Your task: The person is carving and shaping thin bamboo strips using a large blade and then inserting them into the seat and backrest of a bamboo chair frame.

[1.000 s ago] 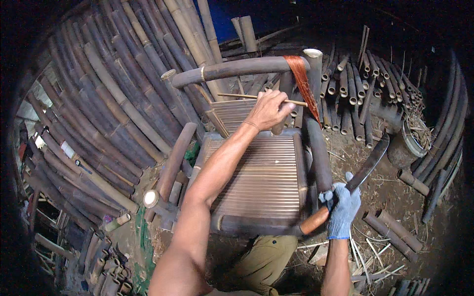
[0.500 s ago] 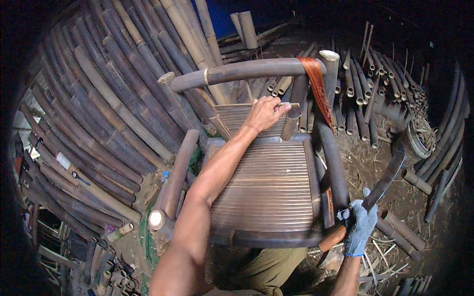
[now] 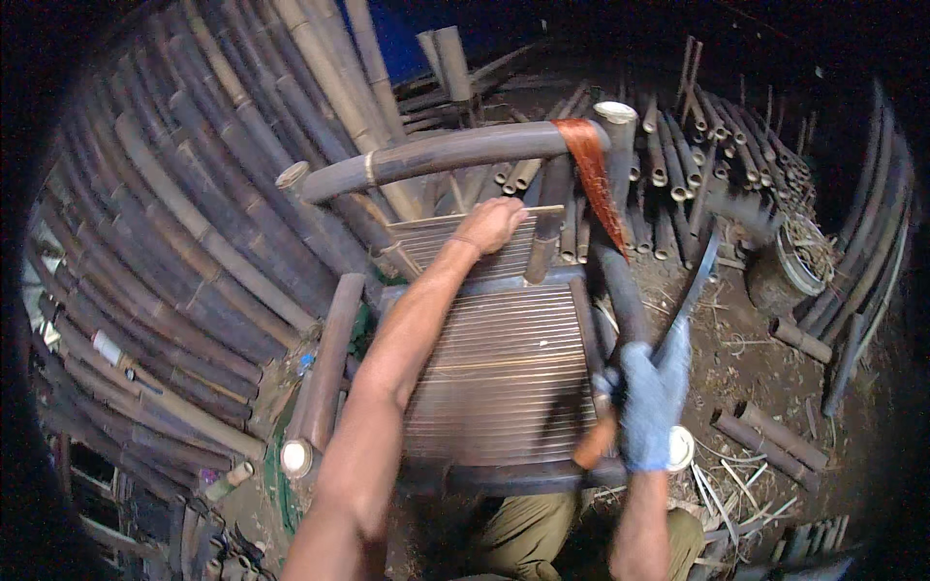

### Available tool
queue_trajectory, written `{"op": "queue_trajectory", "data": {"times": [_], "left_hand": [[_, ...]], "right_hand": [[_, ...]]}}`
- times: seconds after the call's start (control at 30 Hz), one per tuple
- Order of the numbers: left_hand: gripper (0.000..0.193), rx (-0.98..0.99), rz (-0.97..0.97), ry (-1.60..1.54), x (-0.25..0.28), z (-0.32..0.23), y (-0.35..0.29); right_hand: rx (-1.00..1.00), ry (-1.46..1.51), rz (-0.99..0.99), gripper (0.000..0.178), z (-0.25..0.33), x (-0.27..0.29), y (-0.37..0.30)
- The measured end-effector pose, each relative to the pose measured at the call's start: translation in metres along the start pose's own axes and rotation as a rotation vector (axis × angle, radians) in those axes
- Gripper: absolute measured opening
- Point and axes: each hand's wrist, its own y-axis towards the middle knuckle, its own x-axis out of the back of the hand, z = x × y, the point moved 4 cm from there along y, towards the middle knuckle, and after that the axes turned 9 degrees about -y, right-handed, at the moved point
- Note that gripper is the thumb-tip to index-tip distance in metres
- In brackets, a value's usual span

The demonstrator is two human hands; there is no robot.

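A dark bamboo armchair [image 3: 455, 145] stands before me, its seat [image 3: 494, 368] made of narrow slats. My left hand [image 3: 492, 225], bare, is closed over the top bamboo slat [image 3: 544, 210] of the low slatted backrest panel. My right hand [image 3: 654, 397], in a blue-grey knit glove and blurred by motion, is wrapped round a machete [image 3: 696, 276]. The blade points up and away, and the orange-brown wooden handle end [image 3: 596, 441] sticks out below, over the seat's front right corner. Beside this hand is the chair's right armrest [image 3: 617, 290]. An orange-red fibre bundle [image 3: 589, 174] hangs over the top rail.
Dark bamboo poles [image 3: 194, 223] lean in a dense row on the left. Cut bamboo tubes [image 3: 678, 165] are piled at the back right, near a bucket [image 3: 799, 257] of shavings. Two short bamboo pieces [image 3: 765, 450] and pale strips [image 3: 727, 499] lie on the ground.
My right hand has lifted and moved left towards the chair, swinging the machete blade more upright. The left hand stays at the top slat. The whole view has shifted slightly.
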Motion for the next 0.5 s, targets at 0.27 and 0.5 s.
{"op": "queue_trajectory", "data": {"times": [0.27,0.5], "left_hand": [[0.033,-0.063,-0.019,-0.06,0.017,-0.006,-0.013],[0.035,-0.035,-0.096,-0.059,0.016,-0.015,-0.011]], "right_hand": [[0.05,-0.688,0.214,0.074,-0.064,-0.102,0.045],[0.234,-0.709,0.187,0.07,-0.084,-0.098,0.053]]}}
